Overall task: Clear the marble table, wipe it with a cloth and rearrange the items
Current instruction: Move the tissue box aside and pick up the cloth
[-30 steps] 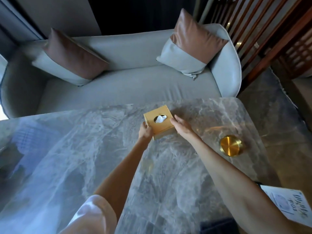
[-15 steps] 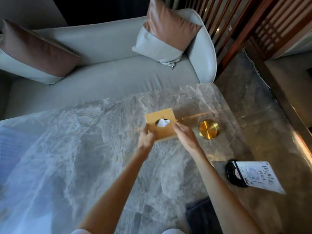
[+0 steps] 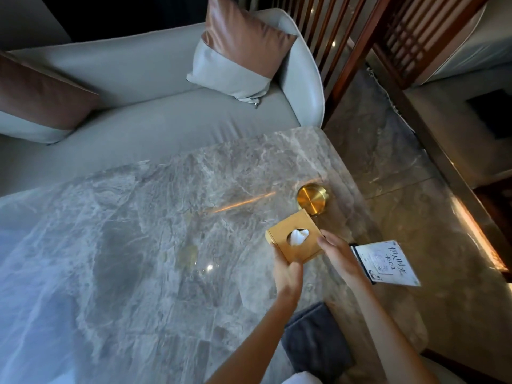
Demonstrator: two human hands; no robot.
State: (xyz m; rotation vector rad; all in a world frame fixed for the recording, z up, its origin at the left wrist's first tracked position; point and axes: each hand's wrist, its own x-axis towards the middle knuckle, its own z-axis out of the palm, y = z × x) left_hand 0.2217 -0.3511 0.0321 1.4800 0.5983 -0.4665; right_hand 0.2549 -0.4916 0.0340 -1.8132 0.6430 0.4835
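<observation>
A square golden tissue box (image 3: 297,227) with a white tissue poking from its round hole is held between both hands over the right part of the grey marble table (image 3: 144,245). My left hand (image 3: 286,274) grips its near left corner. My right hand (image 3: 336,253) holds its right side. A round golden dish (image 3: 310,199) sits on the table just beyond the box. A dark grey cloth (image 3: 315,340) lies on the near edge under my forearms. A white sign card on a black stand (image 3: 383,263) stands to the right of my right hand.
A grey sofa (image 3: 155,117) with two brown and grey cushions (image 3: 241,48) runs along the far side of the table. A wooden slatted screen (image 3: 360,37) stands at the back right. Marble floor (image 3: 415,189) lies right of the table.
Both hands have carried the tissue box from the table's far middle toward the near right, now close to the golden dish and the sign card. The view has swung right.
</observation>
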